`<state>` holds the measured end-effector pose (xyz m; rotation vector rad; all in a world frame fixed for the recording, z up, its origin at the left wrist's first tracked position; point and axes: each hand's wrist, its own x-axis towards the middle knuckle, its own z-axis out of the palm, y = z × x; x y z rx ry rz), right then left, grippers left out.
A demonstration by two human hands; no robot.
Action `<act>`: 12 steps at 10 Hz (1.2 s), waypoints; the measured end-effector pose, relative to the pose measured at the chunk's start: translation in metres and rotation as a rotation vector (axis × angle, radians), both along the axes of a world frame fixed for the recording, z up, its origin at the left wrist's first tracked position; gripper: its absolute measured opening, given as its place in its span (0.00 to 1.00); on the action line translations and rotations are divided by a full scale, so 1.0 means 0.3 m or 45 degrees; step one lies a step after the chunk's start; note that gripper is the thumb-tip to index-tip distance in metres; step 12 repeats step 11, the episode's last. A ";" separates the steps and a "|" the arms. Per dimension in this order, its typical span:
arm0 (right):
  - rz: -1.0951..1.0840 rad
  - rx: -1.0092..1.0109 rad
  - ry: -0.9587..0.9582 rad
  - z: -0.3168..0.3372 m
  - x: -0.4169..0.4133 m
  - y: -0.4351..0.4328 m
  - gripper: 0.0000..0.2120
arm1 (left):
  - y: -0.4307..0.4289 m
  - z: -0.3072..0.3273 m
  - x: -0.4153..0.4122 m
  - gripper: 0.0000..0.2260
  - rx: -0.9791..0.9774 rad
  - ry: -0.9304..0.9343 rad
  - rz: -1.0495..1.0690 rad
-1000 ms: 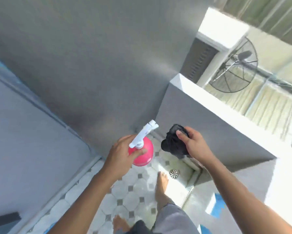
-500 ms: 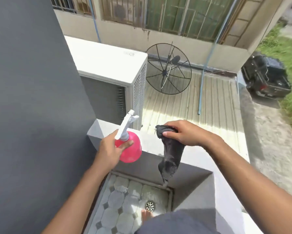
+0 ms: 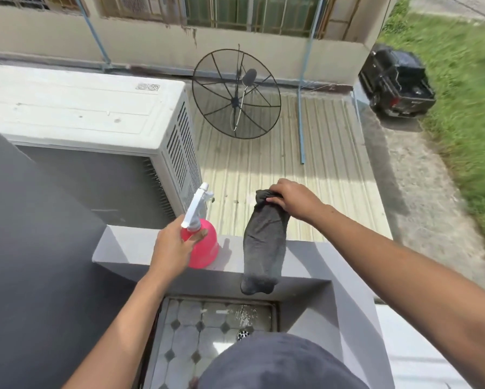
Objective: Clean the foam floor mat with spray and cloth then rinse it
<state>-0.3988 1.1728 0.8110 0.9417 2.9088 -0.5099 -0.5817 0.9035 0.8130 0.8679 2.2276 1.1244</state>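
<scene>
Head view is showing the left hand (image 3: 170,249) gripping the pink spray bottle (image 3: 203,244) on the grey ledge (image 3: 123,248) while, at three o'clock, the right hand (image 3: 293,198) is pinching the dark cloth (image 3: 263,248), probably draping it to dry; the foam mat is nowhere in sight.

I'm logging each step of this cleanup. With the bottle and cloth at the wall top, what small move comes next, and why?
Probably let go of the cloth: it already drapes over the ledge, pinned only at its top by the right hand. The left hand holds the spray bottle at the ledge.
</scene>
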 end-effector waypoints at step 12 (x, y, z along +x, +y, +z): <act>-0.293 -0.265 -0.002 -0.236 0.179 -0.521 0.21 | -0.078 0.023 -0.006 0.27 -0.086 -0.031 -0.232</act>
